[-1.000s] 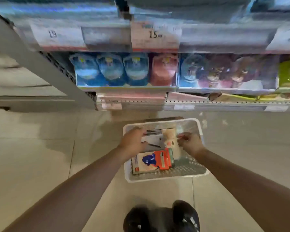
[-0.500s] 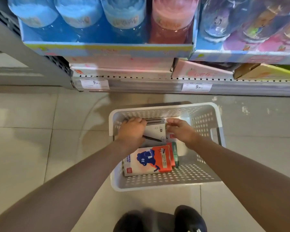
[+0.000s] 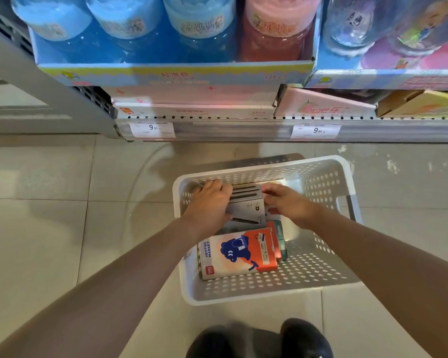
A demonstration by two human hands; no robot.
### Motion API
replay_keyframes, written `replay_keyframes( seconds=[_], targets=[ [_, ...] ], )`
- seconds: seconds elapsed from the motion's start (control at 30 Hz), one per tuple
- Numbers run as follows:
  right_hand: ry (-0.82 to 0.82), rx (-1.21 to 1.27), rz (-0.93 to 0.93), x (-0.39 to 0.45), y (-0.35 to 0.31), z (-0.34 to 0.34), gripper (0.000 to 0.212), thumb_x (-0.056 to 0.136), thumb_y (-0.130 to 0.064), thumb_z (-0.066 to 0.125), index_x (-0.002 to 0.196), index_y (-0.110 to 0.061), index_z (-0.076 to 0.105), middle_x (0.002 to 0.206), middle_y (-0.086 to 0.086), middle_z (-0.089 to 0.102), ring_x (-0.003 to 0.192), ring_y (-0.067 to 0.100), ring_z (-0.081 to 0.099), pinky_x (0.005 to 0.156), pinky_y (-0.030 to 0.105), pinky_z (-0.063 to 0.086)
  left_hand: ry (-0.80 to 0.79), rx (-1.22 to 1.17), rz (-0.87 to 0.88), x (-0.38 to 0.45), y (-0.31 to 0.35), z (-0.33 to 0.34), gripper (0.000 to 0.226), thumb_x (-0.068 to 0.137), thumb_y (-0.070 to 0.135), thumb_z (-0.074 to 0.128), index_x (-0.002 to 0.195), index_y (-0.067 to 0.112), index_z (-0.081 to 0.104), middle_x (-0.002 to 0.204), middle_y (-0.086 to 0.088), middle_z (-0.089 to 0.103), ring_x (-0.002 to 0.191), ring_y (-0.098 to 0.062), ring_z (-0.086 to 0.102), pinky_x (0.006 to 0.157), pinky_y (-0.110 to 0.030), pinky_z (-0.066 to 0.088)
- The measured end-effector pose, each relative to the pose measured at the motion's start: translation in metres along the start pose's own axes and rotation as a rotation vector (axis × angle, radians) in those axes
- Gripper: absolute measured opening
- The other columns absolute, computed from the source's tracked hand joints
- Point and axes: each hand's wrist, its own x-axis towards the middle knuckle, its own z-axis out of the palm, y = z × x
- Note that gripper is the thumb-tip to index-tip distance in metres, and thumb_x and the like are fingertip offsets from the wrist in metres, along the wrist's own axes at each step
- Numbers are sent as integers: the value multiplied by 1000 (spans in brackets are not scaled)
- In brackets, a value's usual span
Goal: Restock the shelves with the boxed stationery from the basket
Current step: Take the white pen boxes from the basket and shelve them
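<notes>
A white perforated basket [image 3: 321, 288] stands on the tiled floor below the shelves. Inside, at its far end, lies a stack of grey pen boxes [image 3: 247, 206]. My left hand [image 3: 210, 202] grips the stack's left side and my right hand [image 3: 287, 202] grips its right side. Nearer to me in the basket lies an orange and white box with a blue figure [image 3: 239, 254], and a green box [image 3: 281, 241] sits partly under its right edge.
The lowest shelf [image 3: 233, 130] carries price tags and flat pink boxes [image 3: 192, 104]. Above it stand display trays of blue and pink jars [image 3: 166, 29]. A grey shelf upright [image 3: 62, 94] runs down at left. My dark shoes [image 3: 259, 339] are near the bottom edge.
The view has dropped and closed in on the basket. Both hands have settled onto the sides of the grey box stack and stayed there.
</notes>
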Motion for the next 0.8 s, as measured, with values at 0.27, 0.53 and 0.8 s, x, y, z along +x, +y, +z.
replay_keyframes(
  seconds=[0.27,0.53,0.8],
  targets=[
    [97,-2,-58,-2,4,14,26,98,-16,39,119,-6,51,109,18,61,86,16,55,68,22,46,10,-131,17,-4,-3,-7,38,84,15,63,120,12,49,123,-5,54,117,-21,48,98,-30,38],
    [54,-48,-125,-16,-8,12,23,96,-15,45,111,0,54,111,29,61,96,34,63,88,42,52,-125,-281,62,-16,-4,-13,18,87,12,60,93,20,45,98,2,52,94,-16,53,74,-24,38],
    [175,-112,-196,-69,-34,-7,24,98,-13,40,118,-3,48,104,10,59,90,13,55,55,2,43,-12,-448,62,-53,9,-50,21,91,10,55,96,22,38,79,20,45,73,2,48,56,-6,39]
  ],
)
